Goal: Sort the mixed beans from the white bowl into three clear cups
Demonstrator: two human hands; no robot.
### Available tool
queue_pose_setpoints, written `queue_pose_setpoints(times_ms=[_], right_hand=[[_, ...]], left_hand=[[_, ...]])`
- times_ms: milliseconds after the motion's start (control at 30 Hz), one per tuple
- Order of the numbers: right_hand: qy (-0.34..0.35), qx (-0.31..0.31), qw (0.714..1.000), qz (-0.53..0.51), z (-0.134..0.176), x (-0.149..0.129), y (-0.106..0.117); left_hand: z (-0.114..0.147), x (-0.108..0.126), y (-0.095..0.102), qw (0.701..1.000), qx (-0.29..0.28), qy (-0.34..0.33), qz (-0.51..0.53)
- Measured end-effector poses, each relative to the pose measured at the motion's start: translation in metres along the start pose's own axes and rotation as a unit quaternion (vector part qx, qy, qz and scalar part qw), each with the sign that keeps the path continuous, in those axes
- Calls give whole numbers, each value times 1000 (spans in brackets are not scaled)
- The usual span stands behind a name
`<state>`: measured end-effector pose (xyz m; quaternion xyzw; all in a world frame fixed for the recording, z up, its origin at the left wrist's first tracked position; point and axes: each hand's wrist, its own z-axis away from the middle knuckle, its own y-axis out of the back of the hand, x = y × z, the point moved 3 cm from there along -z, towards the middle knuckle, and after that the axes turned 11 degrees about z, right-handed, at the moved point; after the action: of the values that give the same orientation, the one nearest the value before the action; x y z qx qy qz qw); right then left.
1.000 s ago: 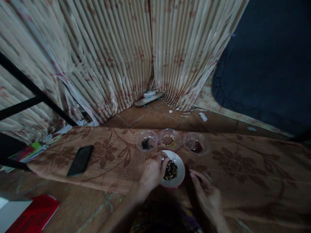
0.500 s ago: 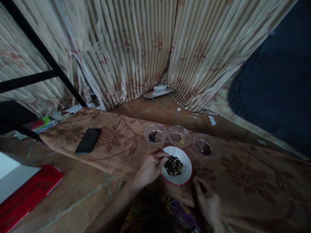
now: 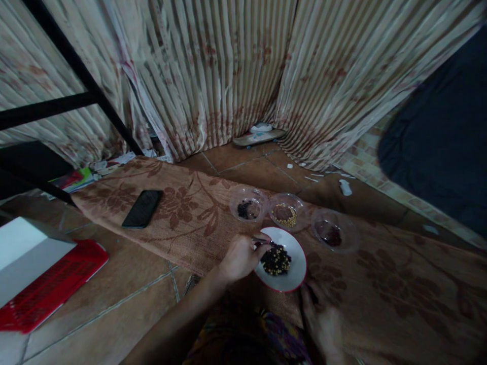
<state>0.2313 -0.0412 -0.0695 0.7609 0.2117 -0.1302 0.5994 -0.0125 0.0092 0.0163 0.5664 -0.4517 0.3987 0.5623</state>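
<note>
My left hand (image 3: 240, 257) reaches over the left rim of a white plate (image 3: 296, 258) with a red edge. Its thumb and forefinger are pinched together at the edge of a mixed heap of dark and yellow seeds (image 3: 277, 259); anything between the fingertips is too small to make out. By the plate's lower right rim, my right hand (image 3: 323, 317) rests in shadow, its thumb and forefinger slightly apart and no object visible in it. Behind the plate stand three clear plastic bowls: one with black seeds (image 3: 247, 209), one with yellow seeds (image 3: 288, 217), one with dark red seeds (image 3: 331, 235).
A brown flowered cloth (image 3: 186, 238) covers the low table. On its left part lies a black phone (image 3: 142, 209). A red and white box (image 3: 57, 279) is on the tiled floor at left. Striped curtains (image 3: 213, 76) hang behind, with a skateboard (image 3: 258, 138) below them.
The view has shifted slightly, so most things appear farther right. My left hand stays pinched at the heap, and my right hand is still near the plate's rim.
</note>
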Motion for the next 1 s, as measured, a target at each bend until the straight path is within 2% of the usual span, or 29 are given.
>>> queue_pose_setpoints(times_ms=[300,600,1000], right_hand=[[30,13,999,32,-1,-3,2],[11,6,1000,13,-2,-5,3],[15,4,1000,22,-3,-5,3]], left_hand=[[-4,-8,-6,1000,-6,3,-3],[-5,-9,-9,1000,-8,3,-19],[0,-7,-10,993,-15,-14,-115]])
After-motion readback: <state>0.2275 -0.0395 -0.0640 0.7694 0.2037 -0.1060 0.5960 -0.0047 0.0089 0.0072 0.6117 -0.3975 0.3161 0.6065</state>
